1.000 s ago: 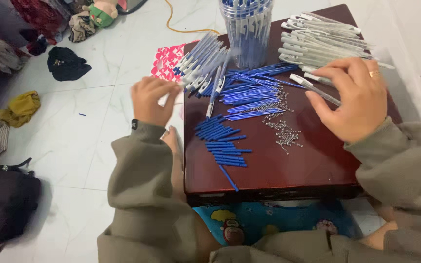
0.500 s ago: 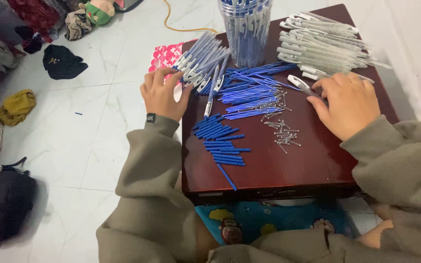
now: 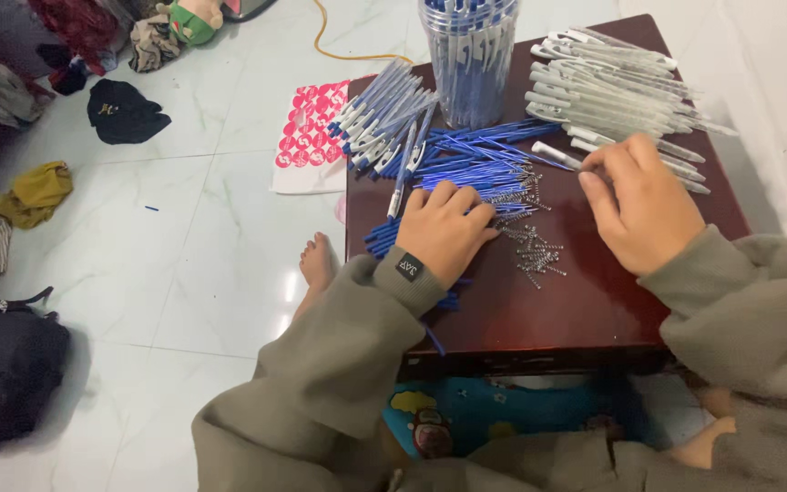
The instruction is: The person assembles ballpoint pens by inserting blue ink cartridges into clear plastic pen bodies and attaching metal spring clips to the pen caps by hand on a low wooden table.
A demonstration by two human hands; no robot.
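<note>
My left hand (image 3: 446, 230) lies palm down on a pile of short blue pen parts (image 3: 384, 235) at the middle of a dark red-brown low table (image 3: 585, 314). Its bent fingertips reach the small metal springs (image 3: 532, 248) and long blue refills (image 3: 480, 159); what they hold is hidden. My right hand (image 3: 646, 211) pinches the end of a clear pen barrel (image 3: 557, 154) beside the heap of clear barrels (image 3: 608, 82). Assembled blue-and-clear pens (image 3: 377, 114) lie at the table's far left. Behind them stands a clear jar of pens (image 3: 471, 59).
On the white tiled floor left of the table are a pink sticker sheet (image 3: 307, 137), my bare foot (image 3: 321, 264), a black bag (image 3: 2, 364), yellow cloth (image 3: 38, 191), black cloth (image 3: 120, 111) and an orange cable (image 3: 330, 41).
My left hand has moved from the table's left edge rightward onto the blue parts and springs. My right hand has shifted slightly, still at a clear barrel.
</note>
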